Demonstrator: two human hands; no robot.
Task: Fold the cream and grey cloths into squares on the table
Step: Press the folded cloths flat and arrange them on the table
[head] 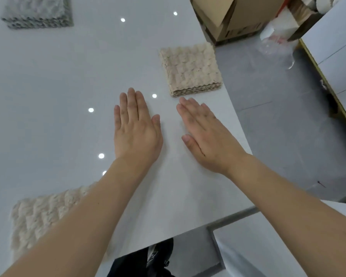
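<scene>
Cardboard box (pixel 226 19) on floor past table (pixel 68 76) corner, contents unseen, folded cream cloth (pixel 191 69) near edge, second cream cloth (pixel 40 218) under left forearm, grey cloth (pixel 37 12) far left, left hand (pixel 136 126) and right hand (pixel 206 134) flat, fingers straight, together.

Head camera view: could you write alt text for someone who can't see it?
Two bare hands, left hand and right hand, lie flat and open on a white table, holding nothing. A folded cream cloth sits beyond them, another cream cloth near left, a folded grey cloth far left.
</scene>
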